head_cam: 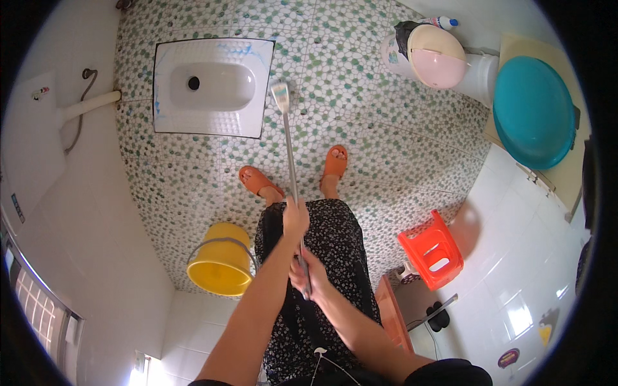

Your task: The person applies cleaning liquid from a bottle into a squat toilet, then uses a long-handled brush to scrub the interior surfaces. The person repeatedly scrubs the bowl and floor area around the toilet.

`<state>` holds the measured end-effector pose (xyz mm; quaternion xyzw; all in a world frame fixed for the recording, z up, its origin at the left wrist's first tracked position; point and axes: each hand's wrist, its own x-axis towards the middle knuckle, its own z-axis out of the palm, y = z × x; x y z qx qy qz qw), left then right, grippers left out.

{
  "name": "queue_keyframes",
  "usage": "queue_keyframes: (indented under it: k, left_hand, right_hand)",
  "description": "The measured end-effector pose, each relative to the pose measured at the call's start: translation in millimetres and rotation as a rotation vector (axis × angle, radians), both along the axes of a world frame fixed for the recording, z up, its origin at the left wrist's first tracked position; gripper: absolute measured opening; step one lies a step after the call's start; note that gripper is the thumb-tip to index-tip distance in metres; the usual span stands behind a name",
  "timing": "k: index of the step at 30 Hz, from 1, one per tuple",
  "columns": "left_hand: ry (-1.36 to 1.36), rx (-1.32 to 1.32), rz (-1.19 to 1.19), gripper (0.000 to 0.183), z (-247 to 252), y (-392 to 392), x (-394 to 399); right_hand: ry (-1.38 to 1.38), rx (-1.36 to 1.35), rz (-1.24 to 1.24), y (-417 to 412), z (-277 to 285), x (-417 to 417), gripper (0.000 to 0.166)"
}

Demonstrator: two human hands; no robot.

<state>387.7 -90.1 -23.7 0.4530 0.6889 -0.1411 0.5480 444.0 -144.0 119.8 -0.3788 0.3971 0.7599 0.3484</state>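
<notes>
Both my hands grip a long metal-handled brush [290, 159], which runs from my lap up across the floor. My left hand [295, 219] is closed round the middle of the handle. Nearer its end, my right hand [309, 275] holds the same handle. The pale head of the brush rests on or just above the pebble-patterned floor tiles [309, 87], to the right of a white squat toilet [212, 89]. Its bristles cannot be made out clearly. My feet, in orange slippers [334, 161], stand either side of the handle.
A yellow bucket [217, 275] stands left of my legs. On the right are a red plastic stool [432, 251], a bin with a pink lid [438, 70], a bottle with a blue cap [442, 22] and a teal basin [533, 111]. A white pipe [91, 106] meets the left wall.
</notes>
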Motion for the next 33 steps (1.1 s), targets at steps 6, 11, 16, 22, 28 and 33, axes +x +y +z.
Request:
queue_keyframes:
  k: [6, 11, 16, 22, 28, 33]
  left_hand:
    - [-0.098, 0.05, 0.188, 0.036, -66.1, 111.0, -25.4]
    - [0.056, -0.244, 0.414, 0.046, 20.4, -51.0, -3.4]
    - [-0.046, 0.05, 0.351, 0.035, -19.8, 51.1, -9.4]
    - [-0.01, -0.074, 0.31, 0.04, 11.8, -17.7, 6.2]
    - [0.01, -0.114, 0.405, 0.042, 16.7, -10.5, 10.0]
    - [-0.026, 0.005, 0.397, 0.037, -1.6, 62.9, -0.7]
  right_hand:
    - [-0.016, 0.046, 0.019, 109.0, -38.1, -14.2, 0.026]
    - [0.008, -0.087, 0.172, -40.9, 14.7, 8.7, 0.032]
    - [-0.07, 0.067, 0.168, 41.1, -31.6, -3.9, 0.03]
    - [-0.024, 0.01, 0.116, -20.7, 1.8, 5.8, 0.028]
    - [-0.026, 0.023, 0.079, -17.7, -1.0, 7.3, 0.032]
    - [0.0, 0.064, 0.093, 37.5, -31.4, -2.1, 0.03]
